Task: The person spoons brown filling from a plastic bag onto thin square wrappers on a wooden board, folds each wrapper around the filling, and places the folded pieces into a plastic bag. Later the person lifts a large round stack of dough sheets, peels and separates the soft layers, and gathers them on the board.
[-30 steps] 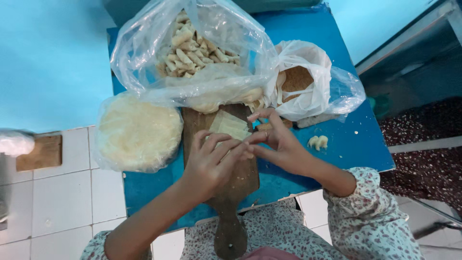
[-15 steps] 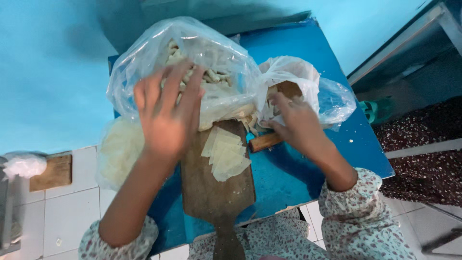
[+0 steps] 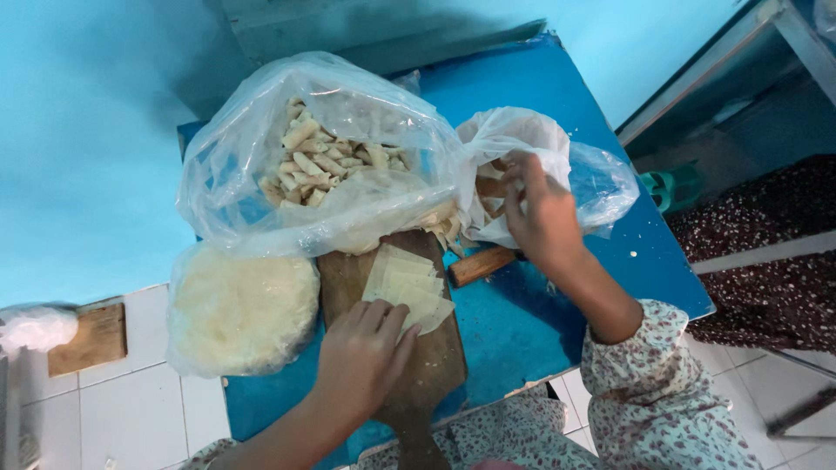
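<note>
Left hand: the left hand point(image 3: 364, 355) was laid flat on the wooden board point(image 3: 418, 365), its fingers spread loosely and resting on the near edge of the pale wrappers point(image 3: 406, 285); nothing was clasped in its grip.
Right hand: the right hand point(image 3: 542, 213) was reached into the mouth of the small plastic bag point(image 3: 557, 170); the fingertips were hidden by the plastic, so it could not be told whether its grip was closed on anything.
Wrappers: a small stack of square sheets was fanned out on the upper part of the board.
Wooden handle: a wooden handle point(image 3: 482, 265) was seen lying on the blue worktop point(image 3: 514, 322), just beside the board and below the small bag.
Large bag: a large clear bag point(image 3: 322, 165) of finished rolls was set behind the board, touching the small bag.
Round stack: a wrapped round stack of sheets point(image 3: 242, 310) was placed left of the board.
</note>
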The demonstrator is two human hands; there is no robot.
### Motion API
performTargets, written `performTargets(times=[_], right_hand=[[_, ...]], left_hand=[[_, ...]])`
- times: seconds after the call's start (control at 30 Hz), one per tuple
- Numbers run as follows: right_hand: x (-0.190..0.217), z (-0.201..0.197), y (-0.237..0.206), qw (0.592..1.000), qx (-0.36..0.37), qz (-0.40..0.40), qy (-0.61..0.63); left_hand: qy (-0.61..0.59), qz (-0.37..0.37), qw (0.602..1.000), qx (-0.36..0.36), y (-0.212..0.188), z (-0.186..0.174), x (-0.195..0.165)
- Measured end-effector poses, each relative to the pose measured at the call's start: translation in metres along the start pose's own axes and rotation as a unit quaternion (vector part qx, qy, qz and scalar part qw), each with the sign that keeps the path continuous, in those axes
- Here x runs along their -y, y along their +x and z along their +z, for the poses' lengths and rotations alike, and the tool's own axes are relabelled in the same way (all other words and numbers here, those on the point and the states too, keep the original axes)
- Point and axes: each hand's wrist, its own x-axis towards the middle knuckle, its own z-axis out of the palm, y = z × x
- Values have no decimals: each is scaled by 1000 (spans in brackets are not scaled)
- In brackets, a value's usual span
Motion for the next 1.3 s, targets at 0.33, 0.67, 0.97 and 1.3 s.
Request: performTargets(times=[0.33, 0.67, 0.97, 1.3], right_hand=[[-8, 1, 7, 996, -48, -52, -49], [-15, 4, 7, 999, -22, -1, 26], [-25, -9, 14, 995, -73, 53, 38], [-23, -37, 3, 945, -30, 143, 292]], left_hand=[[4, -1, 1000, -16, 3, -5, 2], [5, -16, 1000, -14, 5, -3, 8], [15, -17, 1000, -9, 7, -1, 10], [62, -120, 987, 84, -3, 1, -2]])
